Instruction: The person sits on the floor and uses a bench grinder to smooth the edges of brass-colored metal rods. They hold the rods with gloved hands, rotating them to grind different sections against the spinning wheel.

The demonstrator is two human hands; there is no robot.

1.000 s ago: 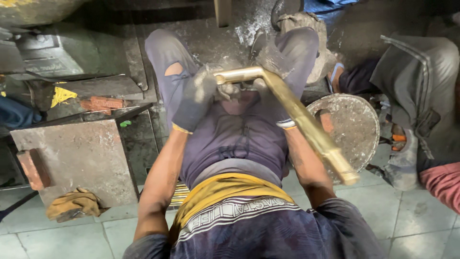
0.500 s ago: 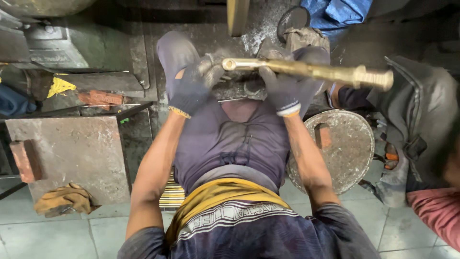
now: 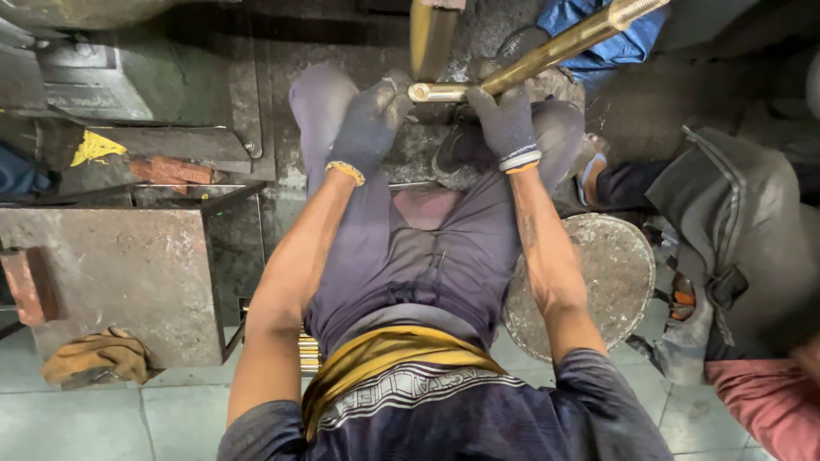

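Floor (image 3: pixel 102 418): pale tiles near the person, dark and dirty farther off.
Metal box (image 3: pixel 111 282): big, rusty grey, to the left of the person's legs; a brick (image 3: pixel 26 286) leans at its left side.
Grey bag (image 3: pixel 743 239): on the right, near a round stone slab (image 3: pixel 598 273) that lies on the floor beside the right forearm.
Blue cloth (image 3: pixel 598 30): at the top, behind the rod.
Brass rod (image 3: pixel 547 55): long, golden, over the knees; it runs from between the two hands up to the right, and its threaded end reaches the top edge.
Flat brass bar (image 3: pixel 430 34): stands upright just above the rod's near end, its top cut by the edge.
Left hand (image 3: pixel 371 124): in a dark glove, clenched around the near end of the rod.
Right hand (image 3: pixel 506 124): in a dark glove, fingers up, pressing against the rod from below; I cannot tell if it fully grasps it.
Tan gloves (image 3: pixel 98 357): a worn pair on the floor, just beside the box's lower left corner.
Yellow scrap (image 3: pixel 94 147): small, on the dark metal plate at the left.
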